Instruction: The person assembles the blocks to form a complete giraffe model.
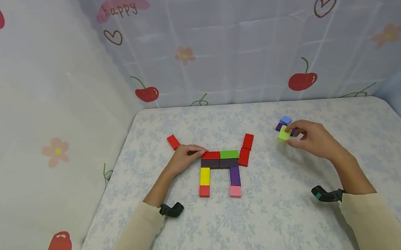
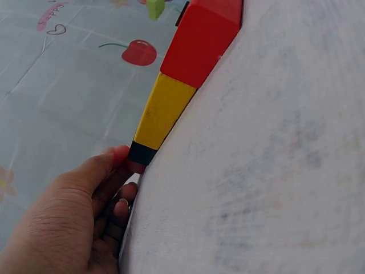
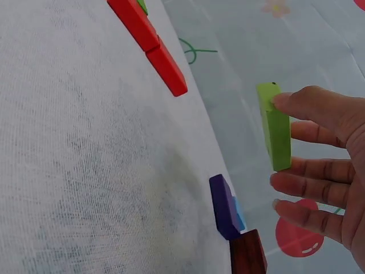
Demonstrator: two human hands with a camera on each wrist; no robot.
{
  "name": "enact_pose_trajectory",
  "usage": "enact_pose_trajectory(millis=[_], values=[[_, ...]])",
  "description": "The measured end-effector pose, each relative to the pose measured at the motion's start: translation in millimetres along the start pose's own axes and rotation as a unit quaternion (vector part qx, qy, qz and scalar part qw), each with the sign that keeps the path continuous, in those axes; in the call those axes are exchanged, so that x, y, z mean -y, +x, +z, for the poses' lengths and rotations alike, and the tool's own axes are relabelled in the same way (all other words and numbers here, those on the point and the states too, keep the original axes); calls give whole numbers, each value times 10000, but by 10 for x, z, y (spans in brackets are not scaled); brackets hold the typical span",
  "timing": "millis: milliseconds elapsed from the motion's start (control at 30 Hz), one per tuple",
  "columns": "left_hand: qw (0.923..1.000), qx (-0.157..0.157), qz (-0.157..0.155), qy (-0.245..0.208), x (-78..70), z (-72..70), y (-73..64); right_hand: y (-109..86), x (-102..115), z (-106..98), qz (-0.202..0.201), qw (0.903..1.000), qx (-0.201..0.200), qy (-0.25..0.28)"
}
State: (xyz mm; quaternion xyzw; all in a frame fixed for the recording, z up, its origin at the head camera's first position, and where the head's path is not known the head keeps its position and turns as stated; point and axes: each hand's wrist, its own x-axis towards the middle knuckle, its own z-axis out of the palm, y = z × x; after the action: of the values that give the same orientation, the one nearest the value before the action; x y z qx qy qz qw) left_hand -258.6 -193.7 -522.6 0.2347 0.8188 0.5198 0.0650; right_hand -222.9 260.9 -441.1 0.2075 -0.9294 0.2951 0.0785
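Note:
My left hand (image 1: 185, 158) pinches the left end of a red block (image 1: 211, 155) between thumb and fingertips. This block lies in a flat figure, beside a green block (image 1: 229, 154) and behind two dark blocks (image 1: 210, 163). Below them run two legs: a yellow block (image 1: 204, 177) over a red one (image 1: 204, 191), and a purple block (image 1: 235, 176) over a pink one (image 1: 235, 191). Over on the right, my right hand (image 1: 314, 138) holds a lime-green block (image 3: 276, 125) between thumb and fingers, raised off the table.
Two red blocks (image 1: 246, 148) slant up from the figure's right end. Another red block (image 1: 173, 142) lies behind my left hand, partly covered. Near my right hand sit a light blue block (image 1: 286, 119) and purple ones (image 3: 224, 205). A printed curtain (image 1: 230, 57) hangs behind the table (image 1: 268, 223).

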Motion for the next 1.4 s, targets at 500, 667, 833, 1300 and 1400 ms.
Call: enact_pose_trajectory(millis=[500, 667, 833, 1300, 1400], values=[[9998, -183, -14, 110, -13, 67, 8, 138, 247, 127, -132, 9996, -134, 187], [9998, -168, -60, 62, -24, 55, -1, 231, 292, 169, -29, 9999, -109, 114], [9999, -128, -30, 40, -7, 20, -2, 334, 296, 205, -195, 9996, -124, 132], [10000, -75, -5, 63, -16, -3, -6, 645, 332, 341, -299, 9992, 180, 191], [10000, -75, -26, 36, -13, 4, -14, 719, 318, 373, -235, 9993, 258, 106]])
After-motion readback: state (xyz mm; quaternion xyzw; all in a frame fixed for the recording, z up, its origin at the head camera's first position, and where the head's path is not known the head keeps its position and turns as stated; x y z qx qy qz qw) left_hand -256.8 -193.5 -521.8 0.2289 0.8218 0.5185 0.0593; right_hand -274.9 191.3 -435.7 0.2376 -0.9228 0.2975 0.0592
